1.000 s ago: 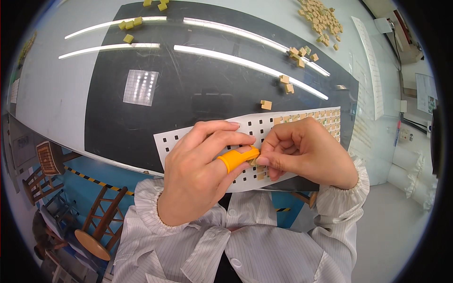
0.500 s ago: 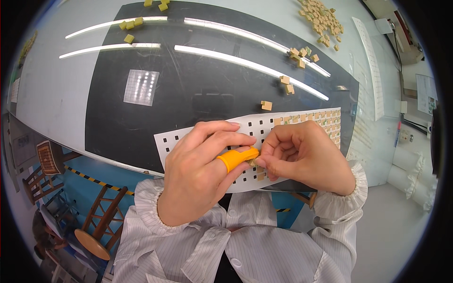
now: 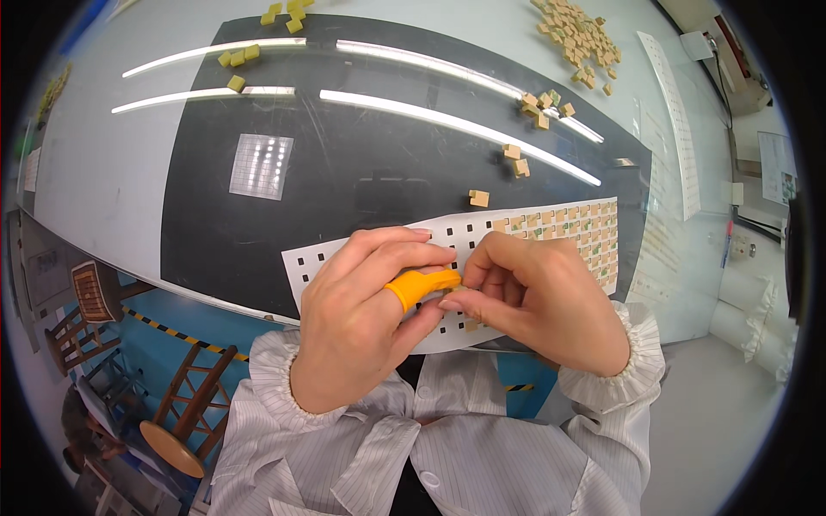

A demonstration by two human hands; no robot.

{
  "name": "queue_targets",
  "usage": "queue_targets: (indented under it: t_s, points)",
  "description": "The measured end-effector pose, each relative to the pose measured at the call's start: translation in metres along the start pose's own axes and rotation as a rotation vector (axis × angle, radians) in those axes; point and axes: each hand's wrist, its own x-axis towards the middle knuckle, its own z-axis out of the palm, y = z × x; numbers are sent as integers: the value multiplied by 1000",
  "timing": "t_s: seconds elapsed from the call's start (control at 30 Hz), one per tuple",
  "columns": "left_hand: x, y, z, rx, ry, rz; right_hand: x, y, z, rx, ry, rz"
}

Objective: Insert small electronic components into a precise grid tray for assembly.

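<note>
My left hand [image 3: 353, 301] is over a white sheet [image 3: 297, 288] with rows of small dark square marks. An orange finger cover [image 3: 422, 285] sits on one of its fingers. Between that covered finger and the left thumb shows a sliver of a small tan block [image 3: 454, 291], mostly hidden by fingertips. My right hand [image 3: 542, 288] meets it there, thumb and index finger pinched close together at the block; whatever lies inside that pinch is hidden. On the sheet's right part, tan pieces [image 3: 585, 225] stand in rows, some with green marks.
Beneath the sheet lies a black mat [image 3: 344, 172]. Loose tan blocks [image 3: 479, 199] lie beyond the sheet, with a large heap [image 3: 585, 43] at the far right. Yellow blocks [image 3: 237, 83] lie far left, near a clear gridded square [image 3: 261, 166]. A wooden stool [image 3: 176, 443] stands below left.
Both hands have shifted slightly left over the sheet, still fingertip to fingertip. More of the tan rows shows beyond my right hand. The whole view has moved a little.
</note>
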Motion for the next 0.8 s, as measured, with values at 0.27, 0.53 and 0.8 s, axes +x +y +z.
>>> queue_targets:
  t_s: [0.27,0.53,0.8]
  points:
    - [0,-1,2,14,8,-5,-2,7,-1,-42,26,-146]
    - [3,1,1,69,32,56,-1,12,-11,-72,203,-335]
    - [-2,-2,2,60,33,29,-7,11,-12,-199,514,-199]
